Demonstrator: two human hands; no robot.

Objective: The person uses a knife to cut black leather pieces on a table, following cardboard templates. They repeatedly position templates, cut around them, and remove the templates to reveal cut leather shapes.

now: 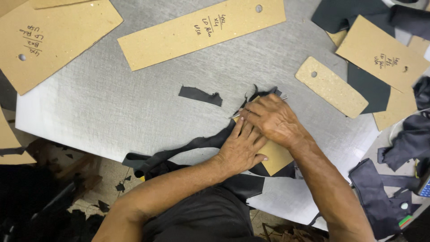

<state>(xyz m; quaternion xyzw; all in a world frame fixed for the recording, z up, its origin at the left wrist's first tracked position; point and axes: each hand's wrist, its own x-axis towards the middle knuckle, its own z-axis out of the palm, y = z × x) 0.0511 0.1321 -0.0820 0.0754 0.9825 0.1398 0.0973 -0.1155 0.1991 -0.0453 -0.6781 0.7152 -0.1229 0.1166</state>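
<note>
My left hand [239, 148] lies flat, pressing a small tan cardboard template [277, 157] down on a piece of black leather [197, 145] on the grey cutting board [134, 103]. My right hand [273, 118] crosses over the left and is closed around a thin metal blade [236, 115], whose tip shows at the template's far edge. The black leather hangs off the board's near edge toward my lap. A small black leather offcut [200, 95] lies just beyond the hands.
Several tan cardboard templates lie about: a long one [201, 31] at the top, a large one [49, 40] top left, a small rounded one [331, 87] and others [380, 54] at the right. Black leather pieces [380, 192] are piled right; scraps litter the floor [103, 197].
</note>
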